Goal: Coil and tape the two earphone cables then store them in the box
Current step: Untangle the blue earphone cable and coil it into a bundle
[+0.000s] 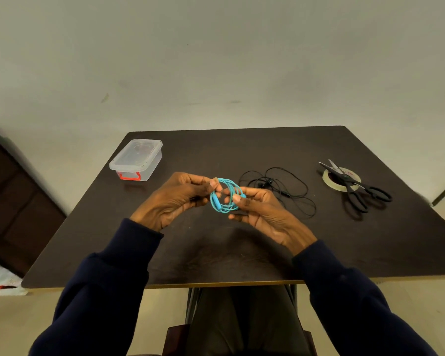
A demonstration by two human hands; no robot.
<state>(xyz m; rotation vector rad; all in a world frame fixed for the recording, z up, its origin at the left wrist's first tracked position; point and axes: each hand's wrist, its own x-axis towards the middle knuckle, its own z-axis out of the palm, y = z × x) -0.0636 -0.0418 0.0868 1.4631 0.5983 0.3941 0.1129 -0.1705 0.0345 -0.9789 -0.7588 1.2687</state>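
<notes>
Turquoise earphone cable [225, 199], wound into a loop, inline remote at left, pinched between left hand [175, 199] and right hand [262, 211] above tabletop [216, 253] centre. Black earphone cable [280, 186] loose at 2 o'clock; lidded clear box [136, 159], red latch, at 10 o'clock. Print on tape roll [327, 180] unreadable.

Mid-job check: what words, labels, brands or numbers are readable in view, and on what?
Nothing is readable.
Beige tape roll under the black scissors: reddish marks, too blurred to read.
White bag on the floor, left: red print, too blurred.
Clear plastic box with red latch: no text visible.
</notes>
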